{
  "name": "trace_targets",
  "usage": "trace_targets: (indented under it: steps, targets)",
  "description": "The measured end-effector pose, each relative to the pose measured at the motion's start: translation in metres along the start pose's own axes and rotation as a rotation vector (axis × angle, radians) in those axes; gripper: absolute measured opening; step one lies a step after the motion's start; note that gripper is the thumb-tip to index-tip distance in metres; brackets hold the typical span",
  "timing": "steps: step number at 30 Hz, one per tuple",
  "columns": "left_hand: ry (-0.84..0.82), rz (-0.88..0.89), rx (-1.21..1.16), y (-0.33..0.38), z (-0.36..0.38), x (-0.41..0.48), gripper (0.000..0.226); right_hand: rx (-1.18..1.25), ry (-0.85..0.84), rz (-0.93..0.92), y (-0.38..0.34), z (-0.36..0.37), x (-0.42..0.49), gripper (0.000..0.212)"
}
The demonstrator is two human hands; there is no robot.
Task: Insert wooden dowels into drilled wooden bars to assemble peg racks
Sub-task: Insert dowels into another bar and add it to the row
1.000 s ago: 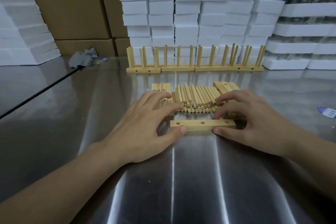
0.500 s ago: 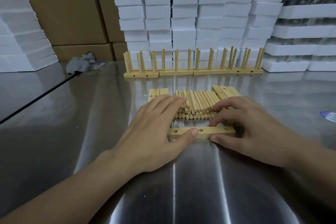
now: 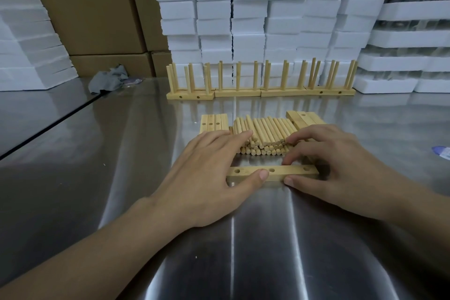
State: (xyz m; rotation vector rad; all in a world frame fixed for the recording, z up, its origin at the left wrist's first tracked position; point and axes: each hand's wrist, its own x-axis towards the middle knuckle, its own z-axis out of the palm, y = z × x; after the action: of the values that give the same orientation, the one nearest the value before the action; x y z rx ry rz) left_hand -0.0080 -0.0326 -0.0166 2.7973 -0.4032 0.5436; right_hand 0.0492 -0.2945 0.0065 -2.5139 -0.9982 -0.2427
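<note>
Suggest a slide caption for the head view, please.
Left hand and right hand brace a three-holed wooden bar on a steel table while touching the dowel pile; peg racks behind.

Drilled bar lies crosswise on surface, nearest of the parts. Left hand at its left end, right hand at its right end, thumb before bar, forefinger behind. Dowel pile just behind bar, flanked by left bar stack and right bar stack. Farther back: row of finished racks, with foam blocks behind it. Rag far left, before cardboard boxes.
</note>
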Motion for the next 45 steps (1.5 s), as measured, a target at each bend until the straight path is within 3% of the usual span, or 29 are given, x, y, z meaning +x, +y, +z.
trace_targets:
  steps: [7,22,36,39,43,45]
  targets:
    - [0.061,0.000,-0.018,0.006,-0.008,0.001,0.056,-0.017,0.003,0.018,0.001,-0.002,0.000,0.035]
    - [-0.061,0.030,0.149,0.012,-0.013,-0.001,0.070,-0.042,-0.048,0.035,0.005,-0.001,0.001,0.040]
    - [0.029,0.038,0.112,0.017,-0.018,-0.007,0.072,-0.069,-0.038,0.020,0.002,-0.002,0.001,0.041]
    - [0.141,-0.002,-0.074,0.018,-0.017,-0.008,0.071,-0.050,0.015,-0.012,0.000,-0.002,0.001,0.043]
    - [0.459,-0.117,-0.647,0.023,-0.021,-0.006,0.043,0.017,0.137,-0.049,-0.006,-0.002,0.003,0.036]
    - [0.518,-0.190,-0.883,0.025,-0.024,-0.004,0.033,0.078,0.202,-0.045,-0.009,-0.001,0.003,0.036]
